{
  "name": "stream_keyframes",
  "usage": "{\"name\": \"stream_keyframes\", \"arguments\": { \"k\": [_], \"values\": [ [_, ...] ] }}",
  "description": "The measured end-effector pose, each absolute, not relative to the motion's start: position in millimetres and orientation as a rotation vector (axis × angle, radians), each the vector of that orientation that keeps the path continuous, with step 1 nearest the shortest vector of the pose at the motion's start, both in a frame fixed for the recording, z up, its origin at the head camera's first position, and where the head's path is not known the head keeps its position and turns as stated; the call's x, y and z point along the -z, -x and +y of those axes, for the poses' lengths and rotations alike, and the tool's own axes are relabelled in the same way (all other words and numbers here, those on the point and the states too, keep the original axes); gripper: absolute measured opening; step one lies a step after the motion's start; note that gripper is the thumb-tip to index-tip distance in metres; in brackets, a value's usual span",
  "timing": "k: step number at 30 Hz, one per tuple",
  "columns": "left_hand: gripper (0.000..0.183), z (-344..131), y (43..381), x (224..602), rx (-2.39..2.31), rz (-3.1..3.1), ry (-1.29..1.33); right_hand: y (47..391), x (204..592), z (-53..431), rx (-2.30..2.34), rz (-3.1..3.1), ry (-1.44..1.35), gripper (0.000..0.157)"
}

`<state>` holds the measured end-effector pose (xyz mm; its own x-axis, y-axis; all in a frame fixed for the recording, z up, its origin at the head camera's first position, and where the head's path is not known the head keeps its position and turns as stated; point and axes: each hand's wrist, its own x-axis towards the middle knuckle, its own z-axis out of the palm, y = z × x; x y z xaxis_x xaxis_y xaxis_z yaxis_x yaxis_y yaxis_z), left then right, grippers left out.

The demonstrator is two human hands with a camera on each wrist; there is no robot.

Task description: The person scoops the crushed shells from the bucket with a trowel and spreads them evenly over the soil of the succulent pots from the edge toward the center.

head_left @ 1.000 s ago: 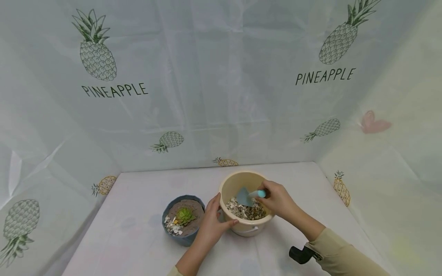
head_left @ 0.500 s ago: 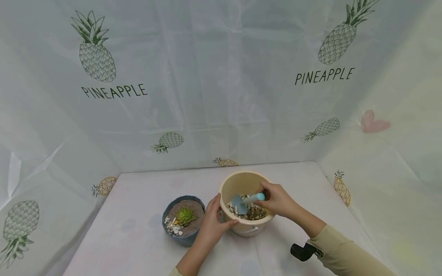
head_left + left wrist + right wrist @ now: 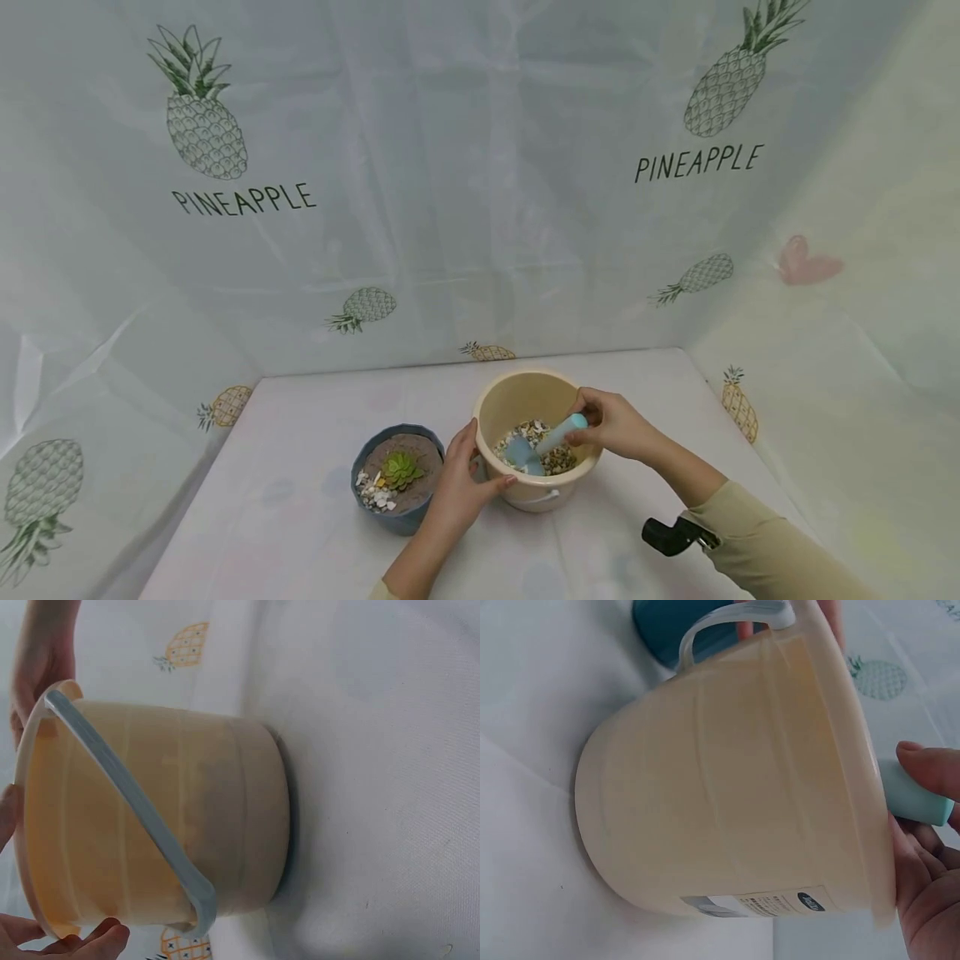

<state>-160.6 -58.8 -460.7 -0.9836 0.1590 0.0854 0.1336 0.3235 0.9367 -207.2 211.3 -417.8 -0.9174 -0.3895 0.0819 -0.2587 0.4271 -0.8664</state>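
Observation:
A cream plastic bucket [image 3: 517,402] stands on the table with mixed white and brown gravel [image 3: 560,460] in its bottom. My left hand [image 3: 457,492] holds its rim at the near left side, thumb at the front and fingers along the side. In my right hand [image 3: 617,427] is a small trowel with a turquoise handle [image 3: 917,795], pinched between thumb and fingers over the right rim. The trowel's grey-blue blade [image 3: 523,454] slants down onto the gravel, its tip partly buried. On the bucket's outer wall hangs a pale bail handle [image 3: 135,799].
Left of the bucket, close to my left forearm, is a blue-grey pot [image 3: 397,523] of brown soil with a green succulent [image 3: 401,470] and white stones [image 3: 378,496]. A pineapple-print sheet [image 3: 450,208] rises behind the white table [image 3: 285,500]. A black device [image 3: 667,536] hangs at my right wrist.
The trowel blade has gone from above the gravel down into it at the bucket's near left, its handle tilting more upright. My right hand has shifted slightly right; my left hand stays put.

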Motion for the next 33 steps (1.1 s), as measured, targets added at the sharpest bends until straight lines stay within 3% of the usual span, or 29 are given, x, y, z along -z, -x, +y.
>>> {"name": "stream_keyframes", "arguments": {
  "k": [9, 21, 33],
  "values": [
    [0.108, -59.5, 158.1, 461.2, -1.727, 2.581, -0.256, 201.6, 415.8, 222.8, 1.752, 2.385, 0.431, 0.022],
    [0.109, -59.0, 157.8, 462.4, -1.782, 2.517, -0.234, 197.1, 422.6, 230.9, 1.968, 2.317, 0.26, 0.032],
    [0.098, -63.5, 156.1, 460.6, -1.779, 2.561, -0.222, 188.7, 432.2, 233.3, 2.082, 2.333, 0.183, 0.029]
  ]
}}
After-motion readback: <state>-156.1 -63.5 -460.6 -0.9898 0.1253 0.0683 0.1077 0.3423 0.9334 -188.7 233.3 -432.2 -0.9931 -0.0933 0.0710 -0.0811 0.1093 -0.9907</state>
